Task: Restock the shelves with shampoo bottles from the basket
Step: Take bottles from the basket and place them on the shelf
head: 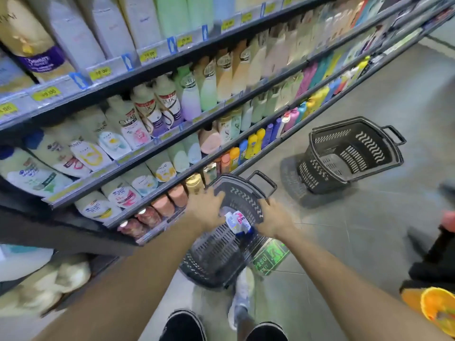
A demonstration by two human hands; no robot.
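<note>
A black plastic basket [216, 252] stands on the floor in front of me, against the bottom shelf. Inside it lies a white shampoo bottle [238, 221] with a blue and pink label. My left hand [205, 205] reaches into the basket from the left, fingers spread over the rim near the bottle. My right hand [274, 221] reaches in from the right and touches the bottle's side; whether it grips the bottle is blurred. The shelves [147, 153] on the left are full of shampoo bottles in several rows.
A second black basket [349, 156], with nothing in it, stands farther along the aisle on the grey floor. A green exit sign sticker [270, 258] lies on the floor beside the near basket. Another person's legs and an orange item [438, 308] are at the right edge.
</note>
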